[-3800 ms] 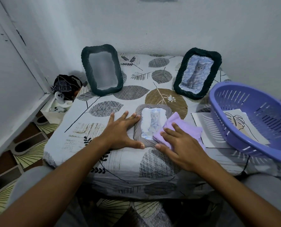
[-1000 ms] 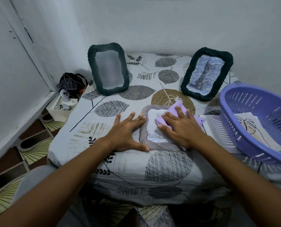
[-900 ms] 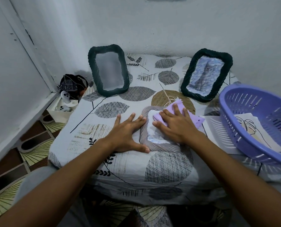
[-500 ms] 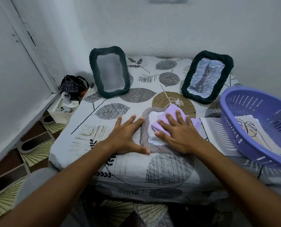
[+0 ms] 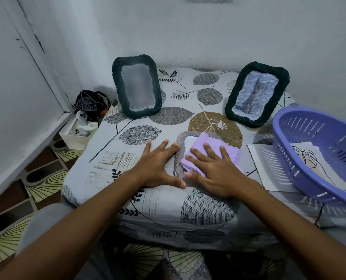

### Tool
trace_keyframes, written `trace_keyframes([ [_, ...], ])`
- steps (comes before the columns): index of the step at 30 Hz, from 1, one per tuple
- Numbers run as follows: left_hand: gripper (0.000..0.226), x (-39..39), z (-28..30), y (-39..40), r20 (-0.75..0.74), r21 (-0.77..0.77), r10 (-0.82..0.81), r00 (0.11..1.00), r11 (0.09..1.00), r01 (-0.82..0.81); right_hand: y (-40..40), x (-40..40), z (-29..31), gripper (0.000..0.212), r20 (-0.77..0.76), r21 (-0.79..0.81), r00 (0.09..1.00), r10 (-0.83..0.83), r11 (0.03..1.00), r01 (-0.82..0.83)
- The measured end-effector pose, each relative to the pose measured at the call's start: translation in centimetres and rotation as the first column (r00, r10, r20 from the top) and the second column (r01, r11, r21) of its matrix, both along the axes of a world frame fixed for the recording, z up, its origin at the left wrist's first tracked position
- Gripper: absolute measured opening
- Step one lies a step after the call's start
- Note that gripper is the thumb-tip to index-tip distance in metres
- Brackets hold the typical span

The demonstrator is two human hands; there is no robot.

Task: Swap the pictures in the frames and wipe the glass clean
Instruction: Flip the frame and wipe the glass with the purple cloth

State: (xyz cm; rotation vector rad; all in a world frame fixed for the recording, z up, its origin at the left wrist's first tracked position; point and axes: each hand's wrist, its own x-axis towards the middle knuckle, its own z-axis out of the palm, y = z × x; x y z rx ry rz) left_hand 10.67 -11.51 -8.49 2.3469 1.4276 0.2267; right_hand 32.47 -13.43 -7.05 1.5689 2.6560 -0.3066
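A small grey woven frame lies flat near the front of the table. My left hand rests flat against its left edge, fingers spread. A lilac cloth covers most of its glass, and my right hand presses on that cloth with straight fingers. Two dark green woven frames stand at the back: the left frame shows only blank grey glass, the right frame holds a cat picture.
A purple plastic basket with a leaf line drawing inside stands at the right, over a white sheet. A white box with small items sits on the floor at the left. The leaf-patterned tablecloth covers the table.
My right hand has slid the lilac cloth across the small frame's glass, from its right edge to over its middle and down toward me. My left hand has stayed against the frame.
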Motion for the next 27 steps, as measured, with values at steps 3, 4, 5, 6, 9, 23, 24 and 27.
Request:
trace_keyframes([
  [3,0.131,-0.1,-0.1,0.0,0.003,-0.001,0.002,1.0,1.0,-0.002,-1.8,1.1,0.2,0.099,-0.001,0.013,0.999,0.037,0.999,-0.037],
  [4,0.131,-0.1,-0.2,0.1,0.005,0.002,0.002,1.0,1.0,-0.002,-2.3,1.6,0.3,0.099,0.012,0.029,0.999,0.032,0.999,-0.033],
  [5,0.131,-0.1,-0.2,0.1,0.008,0.004,0.004,1.0,1.0,-0.004,-2.6,2.0,0.3,0.101,0.029,0.049,0.999,0.017,0.999,-0.018],
  [6,0.131,-0.1,-0.2,0.1,0.014,0.003,0.007,1.0,1.0,-0.007,-2.9,2.4,0.4,0.103,0.046,0.07,0.999,-0.008,0.998,0.005],
  [9,0.13,-0.1,-0.1,0.1,0.024,0.0,0.011,1.0,1.0,-0.011,-2.7,3.1,0.5,0.11,0.091,0.099,0.989,-0.114,0.99,0.104],
  [23,0.129,-0.2,-0.4,0.2,0.021,0.016,0.003,1.0,1.0,-0.004,2.1,-1.1,0.0,0.102,0.018,0.003,0.994,-0.108,0.994,0.108],
  [24,0.13,-0.2,-0.4,0.2,0.02,0.015,0.005,1.0,1.0,-0.005,1.3,-0.7,0.0,0.106,0.017,0.001,0.996,-0.086,0.996,0.086],
  [27,0.131,-0.2,-0.6,0.5,0.026,0.015,0.008,1.0,1.0,-0.009,-1.2,1.1,0.0,0.103,-0.007,-0.014,0.999,-0.044,0.999,0.044],
])
